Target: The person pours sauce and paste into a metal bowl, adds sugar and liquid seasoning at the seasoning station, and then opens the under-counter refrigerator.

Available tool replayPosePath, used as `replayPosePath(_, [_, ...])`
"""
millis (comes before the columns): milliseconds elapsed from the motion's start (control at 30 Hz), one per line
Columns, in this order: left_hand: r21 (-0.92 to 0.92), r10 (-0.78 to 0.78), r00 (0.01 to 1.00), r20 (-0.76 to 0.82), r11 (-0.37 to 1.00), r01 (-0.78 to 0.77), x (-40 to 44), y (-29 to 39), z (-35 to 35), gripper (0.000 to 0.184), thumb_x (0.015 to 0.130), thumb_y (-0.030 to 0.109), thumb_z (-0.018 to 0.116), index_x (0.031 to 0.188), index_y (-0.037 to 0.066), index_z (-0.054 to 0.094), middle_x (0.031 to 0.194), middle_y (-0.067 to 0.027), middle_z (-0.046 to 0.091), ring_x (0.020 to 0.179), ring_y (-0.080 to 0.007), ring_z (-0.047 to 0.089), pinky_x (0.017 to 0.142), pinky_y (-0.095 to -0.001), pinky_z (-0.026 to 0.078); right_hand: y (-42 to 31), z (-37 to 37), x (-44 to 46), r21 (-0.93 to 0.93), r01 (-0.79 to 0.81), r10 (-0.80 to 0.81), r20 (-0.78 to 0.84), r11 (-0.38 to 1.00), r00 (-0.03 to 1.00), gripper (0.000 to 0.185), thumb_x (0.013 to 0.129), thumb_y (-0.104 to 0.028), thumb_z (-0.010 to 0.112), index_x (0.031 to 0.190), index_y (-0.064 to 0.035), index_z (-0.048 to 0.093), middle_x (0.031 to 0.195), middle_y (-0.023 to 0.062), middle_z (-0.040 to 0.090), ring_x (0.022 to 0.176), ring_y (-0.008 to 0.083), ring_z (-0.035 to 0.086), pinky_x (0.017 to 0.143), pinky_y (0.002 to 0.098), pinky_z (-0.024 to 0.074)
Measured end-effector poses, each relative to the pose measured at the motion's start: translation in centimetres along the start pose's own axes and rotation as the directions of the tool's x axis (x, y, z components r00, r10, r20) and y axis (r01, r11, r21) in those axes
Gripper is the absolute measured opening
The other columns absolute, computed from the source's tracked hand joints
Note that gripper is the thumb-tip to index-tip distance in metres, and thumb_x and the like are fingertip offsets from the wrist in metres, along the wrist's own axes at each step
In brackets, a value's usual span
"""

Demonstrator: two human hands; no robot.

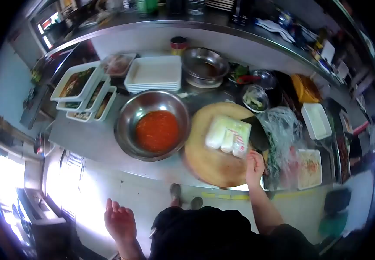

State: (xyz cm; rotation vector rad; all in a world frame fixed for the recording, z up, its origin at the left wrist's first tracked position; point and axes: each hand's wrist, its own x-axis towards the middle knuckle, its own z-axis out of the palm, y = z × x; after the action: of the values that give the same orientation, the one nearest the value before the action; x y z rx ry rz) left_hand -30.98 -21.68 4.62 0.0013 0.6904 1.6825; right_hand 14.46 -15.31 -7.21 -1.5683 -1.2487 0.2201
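On the round wooden chopping board (213, 167) lies a clear plastic pack of white, block-like food (226, 135) with red print. My right hand (254, 168) is by the pack's lower right corner, fingers loosely bent and nothing visible in them; whether they touch the plastic I cannot tell. A dark cleaver blade (259, 133) rests at the board's right edge, just beyond that hand. My left hand (121, 222) hangs over the floor in front of the counter, fingers apart and holding nothing. Left of the board stands a large steel bowl (126, 141) of red sauce (156, 131).
Stacked white trays (153, 71) and food-filled trays (77, 80) stand at the back left. Behind the board is another steel bowl (205, 60). Crumpled clear plastic bags (282, 130) and a white container (309, 169) crowd the right side. A steel shelf (161, 22) runs overhead.
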Motion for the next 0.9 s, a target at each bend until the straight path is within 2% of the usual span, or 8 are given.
replayPosePath(100, [0.184,-0.07,0.987,0.148,0.982,0.042,0.2,-3.1,0.1,0.037,0.096,0.024,0.043,0.129,0.008,0.049,0.105,-0.0077,0.066,0.083,-0.0183,0.065,0.079,-0.0345,0.053,3.8,-0.9,-1.9,0.272,-0.435,0.443,0.037,0.858,0.896,0.042,0.086,-0.011,0.065,0.124,-0.0045,0.051,0.111,0.0058,0.058,0.104,0.0162,0.053,0.083,0.0286,0.0446])
replayPosePath(267, [0.646,-0.468,0.846,0.254,0.733,0.211,3.4,-12.7,5.8,0.049,0.091,0.017,0.052,0.138,0.005,0.04,0.122,-0.0122,0.057,0.109,-0.0238,0.055,0.093,-0.0386,0.044,3.6,0.3,1.7,0.246,-0.405,0.407,0.043,0.881,0.912,0.078,0.078,-0.017,0.075,0.14,0.0016,0.032,0.13,0.016,0.044,0.124,0.0261,0.041,0.097,0.0344,0.0417])
replayPosePath(333, [0.762,-0.428,0.75,0.505,0.628,-0.155,6.8,-19.3,6.7,0.052,0.09,0.009,0.054,0.139,0.005,0.039,0.128,-0.0119,0.055,0.118,-0.0254,0.051,0.1,-0.0382,0.04,1.1,0.1,3.3,0.197,-0.362,0.348,0.102,0.911,0.932,0.088,0.074,-0.018,0.078,0.143,-0.0003,0.027,0.139,0.0195,0.033,0.128,0.0279,0.035,0.105,0.0366,0.0327])
replayPosePath(433, [0.615,-0.383,0.555,0.739,0.046,-0.787,13.5,-27.0,8.4,0.074,0.081,0.026,0.07,0.142,0.004,0.035,0.138,-0.0166,0.044,0.127,-0.033,0.043,0.104,-0.0403,0.036,1.6,1.2,4.4,-0.039,-0.217,0.22,0.181,0.975,0.958,0.099,0.066,-0.021,0.083,0.143,0.0016,0.025,0.146,0.0265,0.022,0.135,0.0349,0.027,0.11,0.0405,0.0277])
replayPosePath(500, [0.573,-0.365,0.611,0.702,-0.219,-0.79,14.7,-29.7,10.5,0.087,0.072,0.032,0.077,0.142,0.005,0.034,0.139,-0.0199,0.042,0.129,-0.037,0.04,0.105,-0.0423,0.036,1.8,1.6,4.6,-0.171,-0.055,0.082,0.153,0.984,0.985,0.102,0.063,-0.026,0.085,0.142,0.0035,0.027,0.144,0.0318,0.025,0.135,0.0412,0.027,0.11,0.0441,0.0288])
replayPosePath(600, [0.698,-0.477,0.677,0.56,-0.169,-0.696,15.4,-31.0,11.4,0.089,0.069,0.032,0.079,0.141,0.005,0.035,0.139,-0.0208,0.041,0.129,-0.0385,0.038,0.106,-0.0419,0.035,1.7,2.7,4.0,-0.134,-0.075,0.095,0.145,0.988,0.985,0.097,0.065,-0.025,0.082,0.142,0.0007,0.029,0.142,0.0317,0.03,0.134,0.0436,0.029,0.109,0.0458,0.029])
replayPosePath(800, [0.674,-0.404,0.695,0.594,-0.222,-0.705,14.8,-30.9,7.8,0.088,0.068,0.018,0.074,0.143,0.006,0.03,0.141,-0.0239,0.036,0.13,-0.0397,0.037,0.107,-0.0424,0.033,3.2,3.1,3.3,-0.11,0.046,-0.035,0.101,0.993,0.994,0.06,0.078,-0.006,0.063,0.136,-0.0047,0.044,0.139,0.0259,0.04,0.126,0.0388,0.044,0.105,0.0408,0.0363])
replayPosePath(900, [0.647,-0.329,0.683,0.652,-0.229,-0.727,13.5,-30.3,6.0,0.086,0.068,0.011,0.069,0.144,0.003,0.029,0.141,-0.0249,0.035,0.13,-0.0401,0.036,0.108,-0.0433,0.033,1.3,2.3,5.1,-0.21,0.053,-0.006,0.221,0.976,0.975,0.061,0.076,-0.01,0.066,0.134,-0.0044,0.045,0.139,0.0258,0.04,0.126,0.0409,0.043,0.105,0.0433,0.036])
